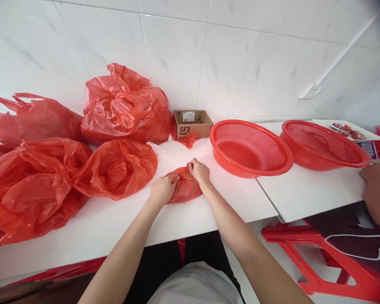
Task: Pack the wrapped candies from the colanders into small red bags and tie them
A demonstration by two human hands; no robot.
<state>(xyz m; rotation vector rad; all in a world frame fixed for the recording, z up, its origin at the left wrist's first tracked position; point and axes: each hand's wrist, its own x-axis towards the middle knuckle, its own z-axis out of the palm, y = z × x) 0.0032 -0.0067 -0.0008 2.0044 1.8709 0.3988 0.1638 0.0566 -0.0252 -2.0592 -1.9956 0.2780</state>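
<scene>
The gathered top of a small red plastic bag [186, 188] is pinched by the left hand [164, 190] and the right hand [199, 173], the two hands being held close together; the fingers of both are curled and pressed inward on the crumpled plastic, though the exact hold is partly hidden by the hands themselves; the bag is lying on a white table [114, 223], near its front edge, its rounded body bulging below the hands.

Large, loosely filled red plastic bags [115, 169] are heaped to the left of the hands, just beyond the left hand, and are piled against a white tiled wall [177, 55]; a small cardboard box [192, 123] marked "SF" is placed against the wall, straight ahead of the hands, with a scrap of red plastic [186, 140] at its front.

Two red perforated plastic basins [248, 147] [323, 145] are set to the right, the second on an adjoining white table [307, 194]; a hand of another person [378, 190] is resting at the far right edge of that table; a red plastic stool [319, 261] is seen below, on the floor.
</scene>
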